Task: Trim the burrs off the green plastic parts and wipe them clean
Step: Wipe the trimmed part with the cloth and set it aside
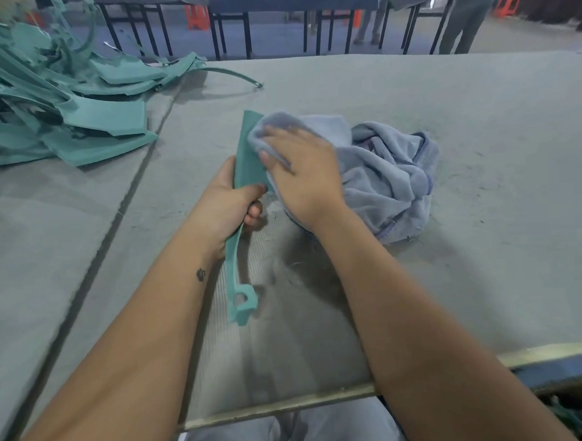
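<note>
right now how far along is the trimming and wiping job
In hand: the left hand grips one green part while the right hand presses the blue cloth on it. Left: the pile of green parts far left. No finished parts can be told apart.

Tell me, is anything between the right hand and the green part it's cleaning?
Yes. A blue-grey cloth lies between the right hand and the green plastic part. The hand presses the cloth onto the part's wide upper end, so its fingers don't touch the plastic there. The left hand grips the part directly.
</note>
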The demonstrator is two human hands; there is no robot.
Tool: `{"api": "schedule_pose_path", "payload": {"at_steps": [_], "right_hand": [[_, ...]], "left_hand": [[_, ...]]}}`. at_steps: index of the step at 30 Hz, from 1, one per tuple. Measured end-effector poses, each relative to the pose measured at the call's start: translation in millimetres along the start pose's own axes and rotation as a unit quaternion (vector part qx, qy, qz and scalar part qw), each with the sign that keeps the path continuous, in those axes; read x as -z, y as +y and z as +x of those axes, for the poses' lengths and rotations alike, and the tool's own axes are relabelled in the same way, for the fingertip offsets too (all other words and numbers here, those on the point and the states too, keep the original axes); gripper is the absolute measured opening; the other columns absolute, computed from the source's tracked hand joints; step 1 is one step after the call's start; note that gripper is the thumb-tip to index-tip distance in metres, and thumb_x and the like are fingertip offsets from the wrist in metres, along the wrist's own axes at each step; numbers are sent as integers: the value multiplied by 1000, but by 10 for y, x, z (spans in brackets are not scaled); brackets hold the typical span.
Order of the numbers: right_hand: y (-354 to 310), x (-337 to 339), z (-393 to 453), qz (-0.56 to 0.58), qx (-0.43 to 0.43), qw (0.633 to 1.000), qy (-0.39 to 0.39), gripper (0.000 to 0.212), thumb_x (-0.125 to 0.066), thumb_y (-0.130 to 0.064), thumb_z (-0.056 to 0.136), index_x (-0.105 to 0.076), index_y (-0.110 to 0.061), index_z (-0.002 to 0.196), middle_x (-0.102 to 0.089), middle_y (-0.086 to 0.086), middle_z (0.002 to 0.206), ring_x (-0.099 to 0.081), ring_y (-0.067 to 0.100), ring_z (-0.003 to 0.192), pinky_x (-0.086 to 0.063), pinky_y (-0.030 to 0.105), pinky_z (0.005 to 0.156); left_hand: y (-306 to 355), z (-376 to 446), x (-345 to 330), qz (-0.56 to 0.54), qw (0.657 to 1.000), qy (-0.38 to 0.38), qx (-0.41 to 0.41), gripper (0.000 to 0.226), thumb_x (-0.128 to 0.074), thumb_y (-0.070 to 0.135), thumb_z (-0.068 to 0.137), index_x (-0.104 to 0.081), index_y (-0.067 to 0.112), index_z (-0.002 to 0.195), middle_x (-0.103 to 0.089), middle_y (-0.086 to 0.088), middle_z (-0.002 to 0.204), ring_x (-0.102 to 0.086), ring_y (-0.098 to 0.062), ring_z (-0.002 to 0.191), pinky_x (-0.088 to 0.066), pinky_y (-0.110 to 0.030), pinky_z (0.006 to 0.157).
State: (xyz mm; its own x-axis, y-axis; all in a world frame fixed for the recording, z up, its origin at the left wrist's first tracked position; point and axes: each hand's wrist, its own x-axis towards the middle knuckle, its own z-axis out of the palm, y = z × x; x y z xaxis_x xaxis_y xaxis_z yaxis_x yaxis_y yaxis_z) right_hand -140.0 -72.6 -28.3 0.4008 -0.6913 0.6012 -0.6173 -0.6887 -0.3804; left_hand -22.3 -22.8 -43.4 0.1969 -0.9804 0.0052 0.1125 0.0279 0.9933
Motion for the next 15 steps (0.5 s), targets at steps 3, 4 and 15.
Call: {"api": "schedule_pose_path", "payload": {"at_steps": [3,4,15], "right_hand": [[-165,-37,-37,89,55,994,26,18,-62,-22,90,-71,-11,79,-69,-2,82,-61,18,82,-47,39,79],[-191,-43,-40,97,60,993,23,16,-63,-21,89,-70,-10,80,-68,-1,83,-60,18,83,-46,39,79],[315,185,77,2,-240,968,75,22,-44,-24,99,-60,-11,107,-60,7,109,-53,27,103,-45,45,82]], "left_hand": [[-9,39,1,-28,999,6,22,38,-27,-14,93,-53,13,93,-41,-5,55,-34,-5,34,-26,-11,34],[-16,43,3,-30,999,6,23,39,-26,-14,92,-54,13,96,-39,-5,57,-34,-6,35,-26,-12,34],[-13,-2,23,73,996,-21,-43,34,-46,-2,96,-52,26,114,-56,-7,89,-40,-6,40,-32,-16,37]]}}
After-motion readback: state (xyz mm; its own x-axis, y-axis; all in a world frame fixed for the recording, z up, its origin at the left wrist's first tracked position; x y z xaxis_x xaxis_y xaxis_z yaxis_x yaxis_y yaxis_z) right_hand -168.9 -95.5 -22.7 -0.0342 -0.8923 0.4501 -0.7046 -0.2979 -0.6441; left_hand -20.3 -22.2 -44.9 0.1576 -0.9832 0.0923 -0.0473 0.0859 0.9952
